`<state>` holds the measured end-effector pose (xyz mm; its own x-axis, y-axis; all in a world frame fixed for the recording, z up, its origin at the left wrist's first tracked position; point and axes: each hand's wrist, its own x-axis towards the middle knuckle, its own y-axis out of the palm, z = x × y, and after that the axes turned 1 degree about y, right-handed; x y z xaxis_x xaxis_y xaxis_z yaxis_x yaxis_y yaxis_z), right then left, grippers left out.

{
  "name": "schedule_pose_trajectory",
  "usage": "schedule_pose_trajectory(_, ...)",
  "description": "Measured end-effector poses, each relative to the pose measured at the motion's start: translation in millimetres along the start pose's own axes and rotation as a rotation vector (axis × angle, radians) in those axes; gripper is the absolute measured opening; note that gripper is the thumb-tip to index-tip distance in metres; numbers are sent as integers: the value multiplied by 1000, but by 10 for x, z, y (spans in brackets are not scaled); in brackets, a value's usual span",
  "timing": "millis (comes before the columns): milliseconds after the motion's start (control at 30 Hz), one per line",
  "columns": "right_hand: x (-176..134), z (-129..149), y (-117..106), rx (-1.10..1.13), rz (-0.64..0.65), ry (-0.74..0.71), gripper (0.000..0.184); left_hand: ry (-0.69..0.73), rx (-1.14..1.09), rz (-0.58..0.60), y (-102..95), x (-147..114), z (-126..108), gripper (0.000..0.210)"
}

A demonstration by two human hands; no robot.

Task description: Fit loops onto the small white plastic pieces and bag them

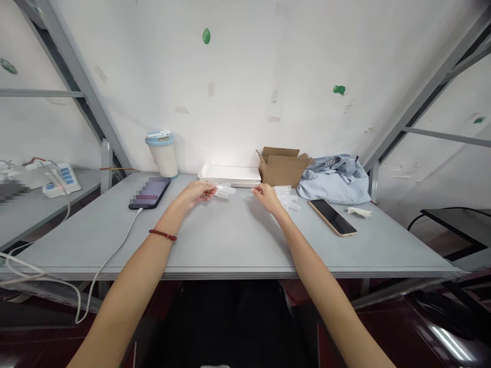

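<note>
My left hand point(197, 193) is closed over the grey table point(230, 240), its thumb and fingertips pinched on a small translucent whitish plastic piece point(225, 189). Similar pieces lie right under and beside those fingertips. To its right, my right hand point(267, 198) has thumb and forefinger pressed together. Something tiny and pale may be at their tips, too small to name. A loose heap of translucent plastic pieces point(288, 200) lies just right of that hand, partly hidden by it. Behind both hands rests a flat white stack point(233, 175).
An open cardboard box point(284, 171) and a bundled light-blue cloth point(335, 181) stand at the back right. A phone point(333, 217) and crumpled tissue point(359, 211) lie nearer. At left are a lidded cup point(163, 156) and another phone point(150, 193) on a white cable point(115, 250).
</note>
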<state>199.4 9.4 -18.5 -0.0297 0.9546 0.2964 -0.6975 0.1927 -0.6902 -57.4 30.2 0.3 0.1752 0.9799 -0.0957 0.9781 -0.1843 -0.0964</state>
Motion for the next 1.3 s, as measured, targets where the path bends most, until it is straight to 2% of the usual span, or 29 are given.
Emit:
schedule_pose_trajectory(133, -9, -112, 48, -236, 23, -6, 30, -34, 132, -35, -28, 20, 29, 27)
schedule_pose_trajectory(367, -7, -163, 96, -458, 135, -22, 35, -70, 488, -217, 11, 147, 192, 23)
schedule_pose_trajectory(500, 5, -150, 77, -504, 186, -95, 31, -23, 627, -226, -3, 168, 246, 23)
schedule_pose_trajectory(667, -22, -106, 56, -473, 192, -63, 28, 143, 696, -340, 2, 131, 214, 34)
schedule_pose_trajectory(700, -28, -98, 53, -457, 184, -53, 27, 178, 685, -320, 19, 119, 200, 35)
schedule_pose_trajectory(767, -30, -87, 48, -407, 156, -40, 26, 209, 660, -208, 70, 90, 175, 34)
schedule_pose_trajectory(833, -18, -83, 48, -332, 127, -32, 22, 205, 616, -76, 130, 59, 162, 30)
schedule_pose_trajectory(900, 2, -81, 52, -240, 94, -14, 18, 197, 575, -5, 182, 31, 160, 26)
schedule_pose_trajectory(1000, 33, -77, 63, -115, 16, 8, 13, 193, 596, 22, 219, 6, 158, 30)
schedule_pose_trajectory(1133, 49, -70, 67, 9, -74, -37, 12, 222, 715, 37, 202, 26, 170, 32)
schedule_pose_trajectory(1300, 42, -74, 60, 118, -80, -33, 16, 366, 955, -63, 172, 88, 245, 28)
